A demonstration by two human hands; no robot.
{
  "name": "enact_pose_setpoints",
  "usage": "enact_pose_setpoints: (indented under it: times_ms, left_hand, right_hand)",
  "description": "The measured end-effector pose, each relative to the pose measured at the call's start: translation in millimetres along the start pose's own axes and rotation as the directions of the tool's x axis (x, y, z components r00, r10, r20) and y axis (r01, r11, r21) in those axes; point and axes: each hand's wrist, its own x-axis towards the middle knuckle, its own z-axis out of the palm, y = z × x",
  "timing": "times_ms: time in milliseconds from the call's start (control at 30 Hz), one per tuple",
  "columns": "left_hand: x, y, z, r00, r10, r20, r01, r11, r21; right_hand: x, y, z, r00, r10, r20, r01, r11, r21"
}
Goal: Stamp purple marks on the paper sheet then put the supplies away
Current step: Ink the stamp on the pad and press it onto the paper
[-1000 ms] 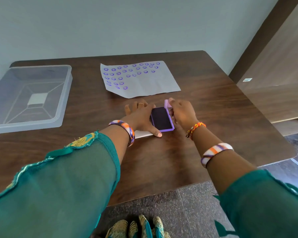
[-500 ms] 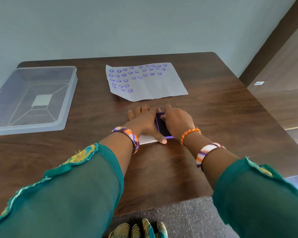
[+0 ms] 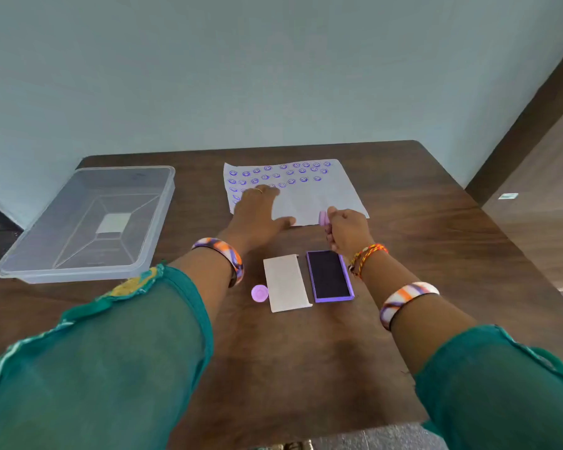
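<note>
A white paper sheet [image 3: 319, 193] with several purple round marks along its far half lies at the table's back middle. My left hand [image 3: 257, 212] rests flat on the sheet's near-left corner, fingers spread. My right hand [image 3: 345, 230] holds a small pink stamp [image 3: 323, 218] just above the sheet's near edge. Closer to me lies the open purple ink pad [image 3: 329, 276], with its pale lid [image 3: 286, 282] beside it on the left. A small pink round cap [image 3: 260, 293] sits left of the lid.
A clear plastic bin [image 3: 88, 222] stands at the table's left side. The dark wooden table [image 3: 306, 362] ends at a pale wall behind. A wooden door and frame [image 3: 540, 164] rise on the right.
Both hands left the ink pad and moved forward to the sheet. The right hand lifted the stamp off the pad. The left hand now presses the paper.
</note>
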Motion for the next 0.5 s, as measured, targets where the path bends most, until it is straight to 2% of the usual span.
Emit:
enact_pose_setpoints:
  times_ms: [67,100,200,333,433,500]
  left_hand:
    - [17,-17,-6,0.999,-0.036,-0.028,0.035,0.999,-0.023]
    - [24,-24,-6,0.998,-0.053,-0.027,0.052,0.998,-0.025]
    - [45,-38,-3,0.996,-0.084,0.025,0.085,0.994,-0.063]
    - [70,-49,2,0.992,-0.074,0.106,0.081,0.995,-0.058]
    - [84,-58,7,0.976,-0.070,0.206,0.037,0.987,0.157]
    - [88,-66,13,0.959,-0.079,0.271,0.017,0.975,0.223]
  right_hand:
    - [13,-12,10,0.991,0.133,0.031,-0.136,0.950,0.280]
    - [18,-17,14,0.983,0.174,0.065,-0.185,0.912,0.365]
    - [37,-28,31,0.961,0.230,0.154,-0.276,0.841,0.466]
    - [61,-31,57,0.968,0.200,0.153,-0.246,0.882,0.402]
    - [78,-31,73,0.990,0.076,0.122,-0.095,0.982,0.162]
    - [90,-30,81,0.994,0.000,0.105,0.002,1.000,-0.016]
